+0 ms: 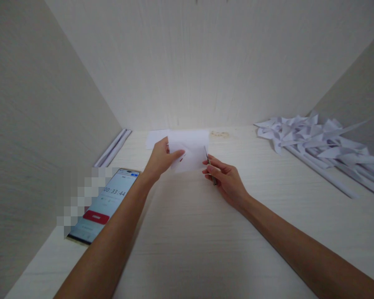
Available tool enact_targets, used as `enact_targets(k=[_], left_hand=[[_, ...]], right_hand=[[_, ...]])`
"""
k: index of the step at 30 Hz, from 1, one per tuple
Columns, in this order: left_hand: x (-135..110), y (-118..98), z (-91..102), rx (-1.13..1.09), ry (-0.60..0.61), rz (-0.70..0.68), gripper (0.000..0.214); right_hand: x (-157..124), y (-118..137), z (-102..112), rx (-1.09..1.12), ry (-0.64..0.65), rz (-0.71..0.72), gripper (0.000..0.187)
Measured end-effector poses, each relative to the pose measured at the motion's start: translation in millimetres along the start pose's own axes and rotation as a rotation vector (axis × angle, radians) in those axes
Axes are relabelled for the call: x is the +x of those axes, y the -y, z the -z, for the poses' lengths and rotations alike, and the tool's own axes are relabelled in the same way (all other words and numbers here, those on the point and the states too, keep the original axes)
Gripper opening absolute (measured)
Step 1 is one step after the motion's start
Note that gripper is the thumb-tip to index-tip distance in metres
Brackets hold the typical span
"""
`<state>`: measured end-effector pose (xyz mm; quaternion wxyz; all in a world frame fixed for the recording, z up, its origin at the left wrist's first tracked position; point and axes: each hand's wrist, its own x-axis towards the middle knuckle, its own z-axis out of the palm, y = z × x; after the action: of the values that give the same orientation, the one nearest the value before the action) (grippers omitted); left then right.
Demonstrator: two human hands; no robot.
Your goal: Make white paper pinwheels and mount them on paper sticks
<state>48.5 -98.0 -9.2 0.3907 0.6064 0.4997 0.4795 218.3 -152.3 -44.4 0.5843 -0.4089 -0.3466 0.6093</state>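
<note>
My left hand (163, 157) is closed on the left side of a white sheet of paper (191, 143), with the thumb lying across its front. The sheet is raised toward the back of the table and its upper part looks curved. Below the thumb a small dark red mark (182, 159) shows; I cannot tell whether it is on the paper or a separate thing. In my right hand (226, 178) is a slim metal tool with a pointed tip (213, 179), its kind unclear. The tip points up at the paper's right edge.
Another white paper (154, 139) lies behind my left hand. A phone (102, 203) showing a running timer rests beside my left forearm. Rolled paper sticks (114, 147) lie along the left wall. Several paper pinwheels (314, 139) on paper sticks are heaped at the right.
</note>
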Motion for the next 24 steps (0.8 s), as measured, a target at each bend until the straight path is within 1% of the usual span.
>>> enact_targets(k=[2,4,8,10,13,16,18,20,24], left_hand=[[-1,0,-4.0,0.022,0.068,0.027,0.034],[-3,-1,-7.8,-0.016,0.084,0.062,0.037],[-7,-5,-13.4,-0.202,0.078,0.138,0.047],[-10,-6,-17.2,-0.237,0.126,0.151,0.048],[-15,-1,-28.1,-0.161,0.24,0.14,0.042],[-21,7,-42.8,-0.056,0.266,0.089,0.03],[-25,11,-50.3,-0.018,0.234,0.058,0.021],[-25,10,-53.3,-0.017,0.156,0.031,0.014],[-22,1,-47.6,-0.125,-0.026,0.019,0.016]], right_hand=[[0,-2,1,-0.026,0.02,-0.027,0.019],[1,-2,1,-0.035,0.011,-0.05,0.022],[3,1,0,0.05,-0.081,-0.058,0.022],[4,3,1,0.128,-0.12,-0.065,0.019],[6,5,2,0.231,-0.133,-0.065,0.017],[6,6,3,0.273,-0.096,-0.057,0.018],[5,6,2,0.271,-0.063,-0.062,0.019],[4,7,1,0.259,-0.044,-0.068,0.018],[2,6,0,0.224,-0.024,-0.071,0.012]])
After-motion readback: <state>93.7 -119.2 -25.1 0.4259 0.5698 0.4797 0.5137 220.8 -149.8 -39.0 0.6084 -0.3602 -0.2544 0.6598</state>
